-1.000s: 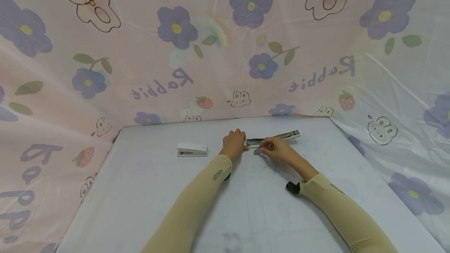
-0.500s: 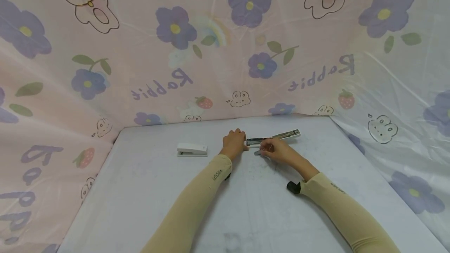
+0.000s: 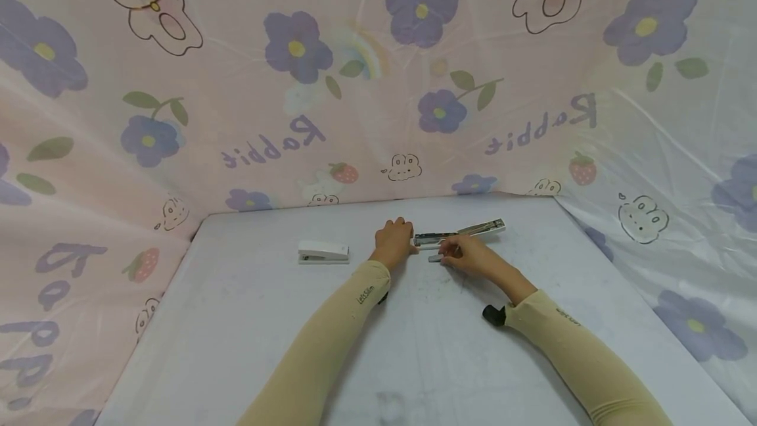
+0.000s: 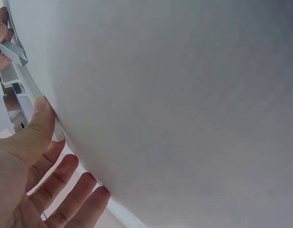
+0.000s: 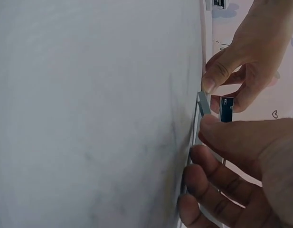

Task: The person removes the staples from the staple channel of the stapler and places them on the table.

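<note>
An opened white stapler [image 3: 495,225] lies at the back of the table, its top swung far back to the right and its metal magazine exposed. At its left end is my left hand [image 3: 393,243]; in the left wrist view the thumb [image 4: 41,111] and index finger pinch the end of the white base [image 4: 60,132], other fingers spread. My right hand [image 3: 468,256] pinches a short grey strip of staples [image 3: 435,258] between thumb and fingertips, just in front of the base. In the right wrist view the strip [image 5: 203,103] points toward the left thumb [image 5: 209,84].
A second white stapler [image 3: 323,252], closed, stands to the left of my left hand. The white table [image 3: 236,327] reaches back to a patterned cloth [image 3: 367,104] hung behind and at both sides. Black wrist mounts [image 3: 493,315] stick out by the sleeves.
The staple strip has turned from slanted to nearly level, and the right fingers have shifted slightly right and down. The left hand and both staplers stay where they were.
</note>
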`<state>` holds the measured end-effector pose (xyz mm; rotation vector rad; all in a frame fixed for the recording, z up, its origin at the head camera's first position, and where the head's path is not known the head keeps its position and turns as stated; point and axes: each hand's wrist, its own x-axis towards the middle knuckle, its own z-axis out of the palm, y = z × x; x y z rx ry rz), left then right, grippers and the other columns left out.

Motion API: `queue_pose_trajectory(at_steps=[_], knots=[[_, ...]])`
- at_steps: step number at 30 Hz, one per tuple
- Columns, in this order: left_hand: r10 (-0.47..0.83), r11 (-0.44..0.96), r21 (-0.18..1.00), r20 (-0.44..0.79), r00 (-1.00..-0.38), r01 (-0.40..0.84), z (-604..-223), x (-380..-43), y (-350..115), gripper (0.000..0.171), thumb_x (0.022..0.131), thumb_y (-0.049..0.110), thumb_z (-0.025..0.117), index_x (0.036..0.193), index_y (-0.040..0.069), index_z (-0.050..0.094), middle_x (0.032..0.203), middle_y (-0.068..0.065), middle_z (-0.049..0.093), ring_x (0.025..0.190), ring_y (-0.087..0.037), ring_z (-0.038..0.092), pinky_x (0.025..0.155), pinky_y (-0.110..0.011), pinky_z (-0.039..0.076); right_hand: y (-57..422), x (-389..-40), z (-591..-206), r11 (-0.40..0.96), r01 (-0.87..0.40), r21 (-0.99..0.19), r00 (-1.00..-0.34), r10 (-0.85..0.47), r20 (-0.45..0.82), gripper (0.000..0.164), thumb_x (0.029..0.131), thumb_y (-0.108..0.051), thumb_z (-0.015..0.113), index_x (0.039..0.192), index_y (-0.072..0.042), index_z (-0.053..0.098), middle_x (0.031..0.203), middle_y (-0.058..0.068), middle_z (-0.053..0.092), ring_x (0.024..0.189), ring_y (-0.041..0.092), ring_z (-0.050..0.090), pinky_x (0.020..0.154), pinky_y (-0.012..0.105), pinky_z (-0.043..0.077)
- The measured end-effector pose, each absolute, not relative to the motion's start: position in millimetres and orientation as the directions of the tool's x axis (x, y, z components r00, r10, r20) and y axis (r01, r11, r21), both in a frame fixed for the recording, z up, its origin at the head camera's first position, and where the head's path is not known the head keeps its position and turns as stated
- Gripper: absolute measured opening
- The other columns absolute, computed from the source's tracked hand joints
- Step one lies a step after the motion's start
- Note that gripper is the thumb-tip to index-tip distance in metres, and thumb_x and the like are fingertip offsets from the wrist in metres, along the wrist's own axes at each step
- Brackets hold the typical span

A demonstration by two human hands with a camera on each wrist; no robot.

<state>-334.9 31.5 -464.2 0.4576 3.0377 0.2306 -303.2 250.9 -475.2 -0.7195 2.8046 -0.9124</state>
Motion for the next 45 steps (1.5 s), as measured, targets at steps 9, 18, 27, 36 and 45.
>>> queue_pose_trajectory(at_steps=[9, 18, 27, 36, 45], knots=[[0.292, 0.941, 0.192, -0.040, -0.956, 0.280, -465.2, -334.9, 27.0, 0.041, 0.094, 0.046, 0.083, 0.121, 0.017, 0.072, 0.126, -0.001, 0.065, 0.118, -0.023, 0.062, 0.095, -0.043, 0.058, 251.1, -304.0, -479.3, 0.708, -0.421, -0.567, -0.878, -0.475, 0.059, 0.014, 0.099, -0.011, 0.079, 0.110, -0.004, 0.074, 0.092, 0.001, 0.070, 0.083, 0.014, 0.064, 0.075, 0.034, 0.056], [0.315, 0.921, 0.267, -0.074, -0.946, 0.285, -458.0, -332.1, 21.0, 0.041, 0.096, 0.038, 0.084, 0.126, 0.014, 0.070, 0.126, -0.003, 0.064, 0.117, -0.023, 0.061, 0.098, -0.043, 0.057, 249.7, -306.2, -479.8, 0.716, -0.411, -0.564, -0.879, -0.475, 0.039, 0.014, 0.099, -0.010, 0.078, 0.111, -0.005, 0.073, 0.090, 0.000, 0.067, 0.081, 0.013, 0.060, 0.074, 0.032, 0.053], [0.381, 0.871, 0.363, -0.071, -0.922, 0.332, -455.5, -325.1, 3.1, 0.044, 0.100, 0.021, 0.079, 0.141, 0.010, 0.067, 0.136, -0.007, 0.066, 0.128, -0.027, 0.063, 0.109, -0.044, 0.054, 247.9, -305.1, -478.4, 0.707, -0.435, -0.557, -0.868, -0.493, 0.052, 0.016, 0.098, -0.013, 0.080, 0.111, -0.006, 0.072, 0.089, -0.001, 0.066, 0.080, 0.013, 0.057, 0.072, 0.031, 0.050], [0.409, 0.856, 0.365, -0.043, -0.911, 0.367, -452.7, -322.3, -23.5, 0.048, 0.103, 0.030, 0.076, 0.145, 0.012, 0.065, 0.152, -0.007, 0.060, 0.142, -0.028, 0.056, 0.116, -0.048, 0.049, 239.3, -305.5, -477.2, 0.836, -0.417, -0.358, -0.908, -0.403, 0.116, 0.021, 0.098, -0.027, 0.081, 0.109, -0.010, 0.075, 0.095, 0.002, 0.068, 0.090, 0.020, 0.063, 0.082, 0.043, 0.056], [0.399, 0.841, 0.395, 0.006, -0.917, 0.368, -438.1, -316.0, -66.7, 0.052, 0.104, 0.034, 0.074, 0.149, 0.013, 0.061, 0.156, -0.006, 0.057, 0.146, -0.029, 0.051, 0.115, -0.055, 0.049, 227.5, -303.4, -468.9, 0.823, -0.434, -0.365, -0.900, -0.409, 0.148, 0.019, 0.099, -0.025, 0.080, 0.110, -0.011, 0.075, 0.099, 0.003, 0.069, 0.094, 0.023, 0.065, 0.085, 0.047, 0.057]])
